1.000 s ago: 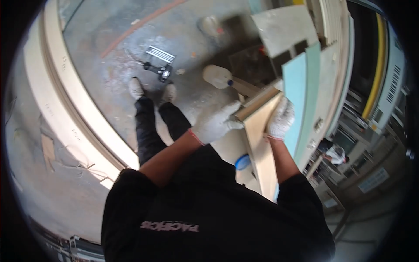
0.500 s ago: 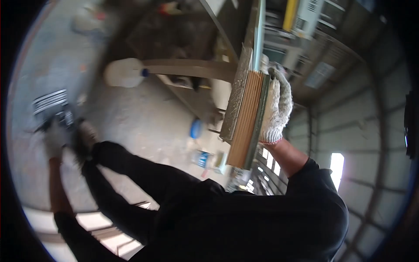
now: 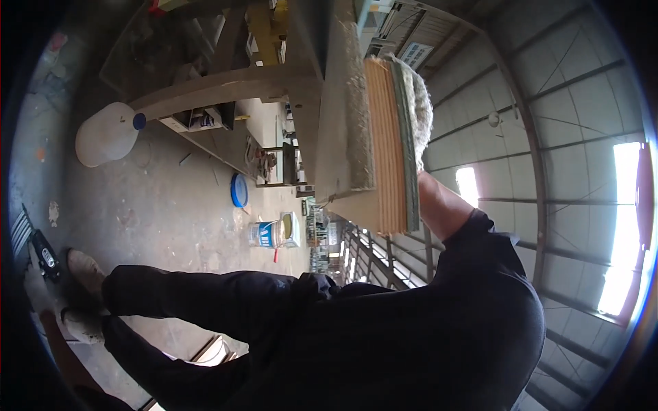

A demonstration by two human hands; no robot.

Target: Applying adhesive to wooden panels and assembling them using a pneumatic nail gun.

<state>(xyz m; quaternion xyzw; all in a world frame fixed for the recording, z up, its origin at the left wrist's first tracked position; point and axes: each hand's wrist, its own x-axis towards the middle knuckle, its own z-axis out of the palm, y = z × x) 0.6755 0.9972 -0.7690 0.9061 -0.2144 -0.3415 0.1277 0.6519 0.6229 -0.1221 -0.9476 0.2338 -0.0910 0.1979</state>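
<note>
The view is tipped sideways. My right hand (image 3: 418, 103), in a white knitted glove, lies along the green face of a layered board stack (image 3: 387, 151), its fingers stretched out and partly hidden. Brown ridged edges of the stack face me, and a thin green sheet (image 3: 409, 151) covers it on the hand's side. The stack rests against a rough-edged bench top (image 3: 356, 116). Low at the far left, my left hand (image 3: 40, 293) is dim near the rim, closed at a black hand tool (image 3: 44, 253) with a pale label. Its exact kind is unclear.
A white plastic jug (image 3: 108, 133) with a blue cap stands on the floor near the bench leg (image 3: 205, 89). Farther off are a blue lid (image 3: 238, 190) and a blue-and-white bucket (image 3: 266, 234). My shoes (image 3: 86, 272) are near the black tool.
My view has swung, so bench, jug and floor things sit farther left and more wall shows. The right hand stays at the stack. My left hand and the black tool have shifted toward the left rim.
</note>
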